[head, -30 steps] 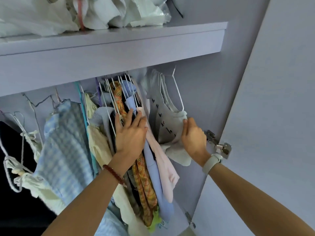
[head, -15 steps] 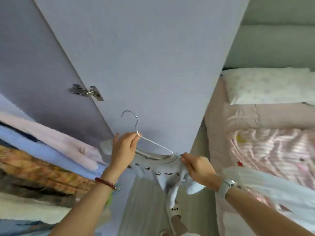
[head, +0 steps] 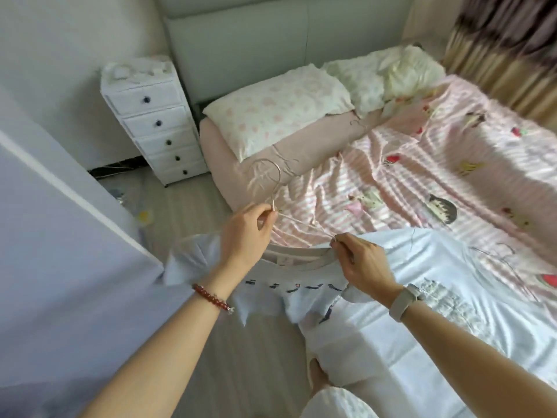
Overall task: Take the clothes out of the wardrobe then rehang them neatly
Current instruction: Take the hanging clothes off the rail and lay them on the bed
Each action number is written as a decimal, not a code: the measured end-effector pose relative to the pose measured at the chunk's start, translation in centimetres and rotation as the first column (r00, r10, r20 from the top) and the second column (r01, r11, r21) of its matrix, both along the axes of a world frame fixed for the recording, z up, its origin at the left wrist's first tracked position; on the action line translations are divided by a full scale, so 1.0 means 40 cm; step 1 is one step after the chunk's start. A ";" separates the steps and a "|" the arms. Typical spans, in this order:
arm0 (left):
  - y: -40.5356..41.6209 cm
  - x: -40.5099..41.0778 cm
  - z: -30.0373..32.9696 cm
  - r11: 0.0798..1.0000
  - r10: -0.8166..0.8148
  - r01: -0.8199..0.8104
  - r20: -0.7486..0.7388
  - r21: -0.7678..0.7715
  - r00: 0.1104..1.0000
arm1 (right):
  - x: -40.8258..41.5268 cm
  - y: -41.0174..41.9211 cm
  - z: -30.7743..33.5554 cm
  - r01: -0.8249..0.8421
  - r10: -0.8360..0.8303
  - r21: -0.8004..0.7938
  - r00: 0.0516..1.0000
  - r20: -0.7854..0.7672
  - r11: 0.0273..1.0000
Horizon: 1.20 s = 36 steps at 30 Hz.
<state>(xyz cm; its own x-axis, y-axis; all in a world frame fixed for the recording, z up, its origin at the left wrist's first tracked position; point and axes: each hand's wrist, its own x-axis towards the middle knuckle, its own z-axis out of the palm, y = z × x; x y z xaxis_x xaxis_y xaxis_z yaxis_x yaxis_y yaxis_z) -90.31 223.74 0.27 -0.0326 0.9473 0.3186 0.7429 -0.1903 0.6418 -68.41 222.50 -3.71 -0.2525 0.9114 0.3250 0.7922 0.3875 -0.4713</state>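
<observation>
My left hand (head: 245,233) pinches the neck of a wire hanger (head: 272,188) just under its hook, thumb and fingertips closed on the thin metal, and the hook curves up and away from me toward the bed (head: 422,164). My right hand (head: 360,260) grips the hanger's right shoulder together with the collar of the pale blue T-shirt (head: 301,285) that hangs on it, fingers curled round the fabric. The shirt sags between my two hands, its neckband open toward me and a row of small dark motifs running across the chest; its left sleeve sticks out past my left wrist, and the hem drops toward the floor (head: 241,357) in front of me. A red bead bracelet (head: 211,298) sits on my left wrist, a pale watch (head: 404,300) on my right.

The shirt is out of the wardrobe, held over the near left edge of the bed. Under my right forearm a white garment (head: 452,267) is already spread on the pink striped quilt (head: 407,182), and at least one bare wire hanger (head: 494,251) lies on the quilt just to the right of it. Farther off, two pillows (head: 277,110) lie against the pale headboard (head: 271,40). A white drawer chest (head: 153,122) stands on the floor left of the bed, near the far wall. The lilac wardrobe door (head: 60,251) fills the left near side, its edge just beside the shirt's sleeve.
</observation>
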 end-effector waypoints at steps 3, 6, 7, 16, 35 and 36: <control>0.146 0.088 0.017 0.986 -0.012 0.028 -0.093 0.165 0.996 | 0.069 0.124 0.002 0.123 -0.122 -0.003 0.988 -0.094 0.992; 0.309 0.181 -0.001 0.985 0.055 -0.017 -0.219 0.169 0.974 | 0.147 0.280 -0.014 0.184 -0.204 -0.104 0.952 -0.230 0.977; 0.358 0.210 -0.015 0.990 0.058 -0.025 -0.244 0.137 0.968 | 0.170 0.333 -0.024 0.203 -0.234 -0.137 0.931 -0.281 0.970; 0.644 0.419 -0.382 0.919 -0.141 -0.012 -0.357 -0.393 0.923 | 0.404 0.744 -0.323 0.499 -0.670 -0.455 0.626 -0.399 0.737; 0.696 0.513 -0.757 0.694 -0.432 -0.023 -0.442 -0.719 0.786 | 0.526 0.755 -0.644 0.553 -0.436 -0.429 0.831 0.346 0.714; 0.691 0.496 -0.726 0.741 -0.371 -0.048 -0.469 -0.670 0.802 | 0.497 0.750 -0.620 0.503 -0.383 -0.410 0.858 0.343 0.761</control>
